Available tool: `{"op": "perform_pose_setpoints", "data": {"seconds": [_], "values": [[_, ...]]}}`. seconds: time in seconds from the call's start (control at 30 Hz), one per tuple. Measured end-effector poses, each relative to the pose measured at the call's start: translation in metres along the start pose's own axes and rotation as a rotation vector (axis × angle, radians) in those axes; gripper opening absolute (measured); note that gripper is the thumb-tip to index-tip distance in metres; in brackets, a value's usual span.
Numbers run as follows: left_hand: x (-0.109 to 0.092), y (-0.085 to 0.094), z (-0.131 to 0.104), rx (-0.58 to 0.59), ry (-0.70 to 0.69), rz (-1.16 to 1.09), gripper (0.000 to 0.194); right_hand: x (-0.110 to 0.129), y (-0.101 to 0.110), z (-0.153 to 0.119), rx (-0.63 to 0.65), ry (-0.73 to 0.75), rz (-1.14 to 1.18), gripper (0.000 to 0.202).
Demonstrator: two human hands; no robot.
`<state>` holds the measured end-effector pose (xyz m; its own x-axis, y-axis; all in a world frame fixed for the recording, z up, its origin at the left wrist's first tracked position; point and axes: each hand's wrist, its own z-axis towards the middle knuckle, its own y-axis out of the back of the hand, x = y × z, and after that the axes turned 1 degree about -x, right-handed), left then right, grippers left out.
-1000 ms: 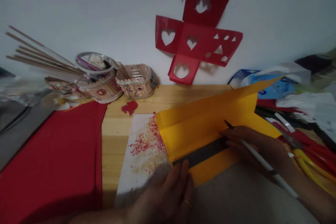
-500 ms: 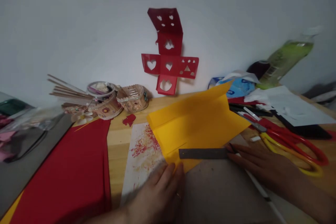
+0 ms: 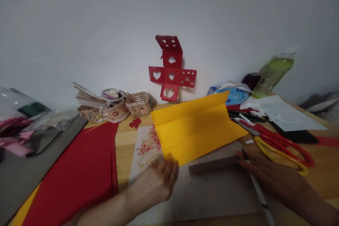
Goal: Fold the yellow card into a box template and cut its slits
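A sheet of yellow paper (image 3: 201,127), partly folded at its edges, lies over a worn grey-white board (image 3: 201,197), with thin pencil-like lines along its left side. My left hand (image 3: 162,176) is closed on its near left corner, fingers curled and a ring on one. In my right hand (image 3: 275,176) are a dark flat ruler (image 3: 212,166), held by its right end just below the paper, and a white pen (image 3: 258,190) with a dark tip, slanting between the fingers. The ruler is apart from the paper's near edge.
Red paper (image 3: 79,169) lies at left. Against the wall stands a red cut-out box (image 3: 171,76), unfolded. Small decorated baskets (image 3: 139,105) sit behind. Red-and-yellow-handled scissors (image 3: 283,148), a blue tissue pack (image 3: 235,94) and a leaning green bottle (image 3: 275,74) are at right.
The ruler has come off the yellow paper toward me, moving with my right hand. My left fingers, earlier stretched flat near the corner, are now curled on it. The view has shifted.
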<state>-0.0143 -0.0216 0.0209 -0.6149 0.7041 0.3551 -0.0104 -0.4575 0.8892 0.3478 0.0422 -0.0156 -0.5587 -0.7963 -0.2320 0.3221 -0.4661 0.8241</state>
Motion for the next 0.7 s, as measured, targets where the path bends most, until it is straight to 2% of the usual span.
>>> {"op": "perform_pose_setpoints", "data": {"seconds": [0.07,0.13,0.3,0.4,0.47,0.63,0.7], "values": [[0.001,-0.002,-0.001,-0.013,0.025,-0.001,0.026,0.002,0.008,0.010,-0.042,0.063,0.019,0.058],[0.002,-0.002,-0.002,0.000,0.021,0.006,0.026,0.004,0.011,0.011,-0.052,0.040,0.023,0.058],[0.006,0.003,-0.002,0.067,-0.001,0.075,0.027,0.002,0.006,-0.005,0.002,0.026,-0.005,0.048],[0.006,0.002,-0.003,0.071,-0.006,0.096,0.024,-0.001,0.003,-0.013,0.033,-0.044,-0.029,0.044],[0.006,0.001,-0.005,0.063,-0.007,0.098,0.025,-0.006,0.002,-0.015,0.019,-0.076,-0.023,0.043],[0.006,0.002,-0.019,0.010,0.007,0.095,0.025,-0.020,0.000,-0.018,-0.018,0.000,-0.162,0.039],[0.007,0.007,-0.028,-0.018,-0.007,0.091,0.025,-0.022,-0.002,-0.017,-0.027,-0.063,-0.128,0.038]]}}
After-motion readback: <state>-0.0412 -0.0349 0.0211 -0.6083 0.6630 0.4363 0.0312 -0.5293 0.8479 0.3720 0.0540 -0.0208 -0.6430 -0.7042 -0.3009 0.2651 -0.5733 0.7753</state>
